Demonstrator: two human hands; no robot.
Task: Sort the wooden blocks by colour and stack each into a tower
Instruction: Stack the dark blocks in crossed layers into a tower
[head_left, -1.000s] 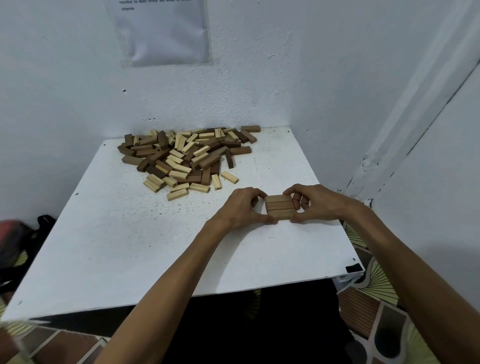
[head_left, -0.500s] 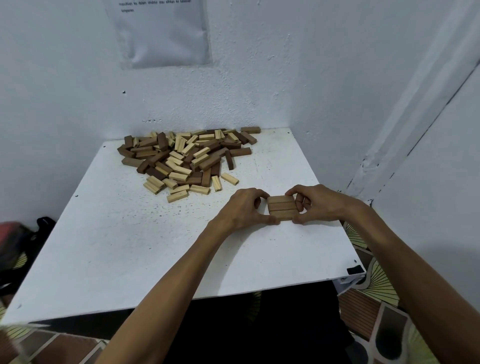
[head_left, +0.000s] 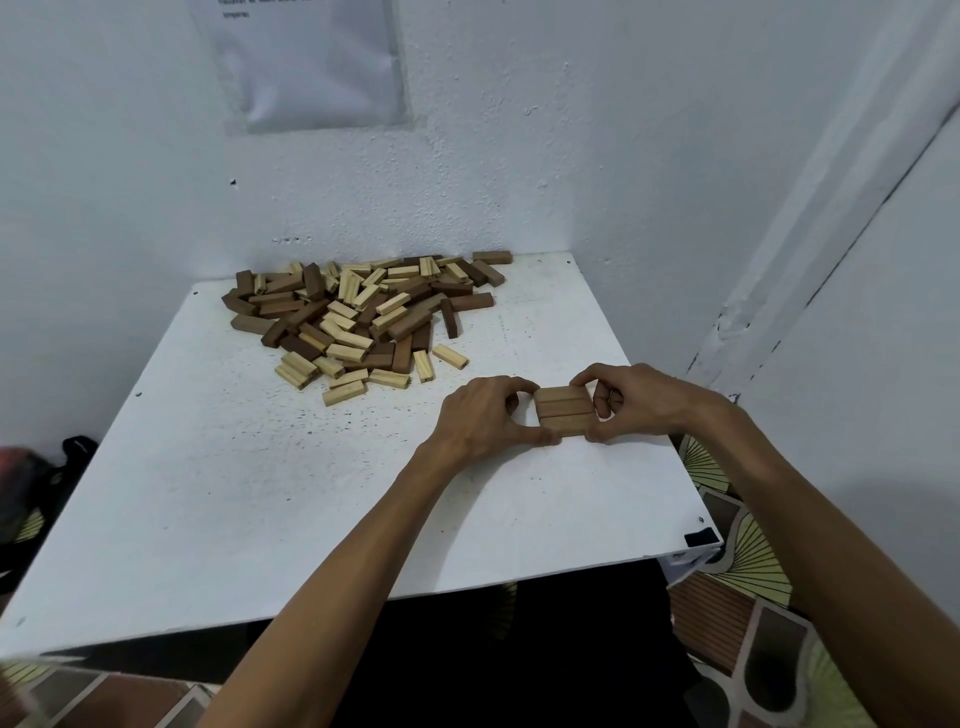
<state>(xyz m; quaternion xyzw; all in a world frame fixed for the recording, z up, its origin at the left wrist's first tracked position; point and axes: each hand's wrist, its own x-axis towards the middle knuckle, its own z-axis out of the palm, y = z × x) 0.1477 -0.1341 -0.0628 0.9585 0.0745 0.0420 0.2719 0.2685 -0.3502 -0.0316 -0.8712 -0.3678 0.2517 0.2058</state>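
Three mid-brown wooden blocks (head_left: 564, 410) lie side by side as one flat row on the white table (head_left: 260, 493), near its right edge. My left hand (head_left: 480, 415) grips the row's left end between curled fingers and thumb. At the right end, my right hand (head_left: 631, 402) pinches the row the same way. A loose pile of blocks (head_left: 363, 319), pale and dark brown mixed, sits at the back of the table by the wall.
White walls close the table in at the back and right. A sheet of paper (head_left: 311, 62) hangs on the back wall. A dark bag (head_left: 31, 483) lies on the floor to the left. Patterned floor tiles (head_left: 737, 597) show past the table's right and front edges.
Both hands stay on the three-block row with hardly any shift; the pile is unchanged.
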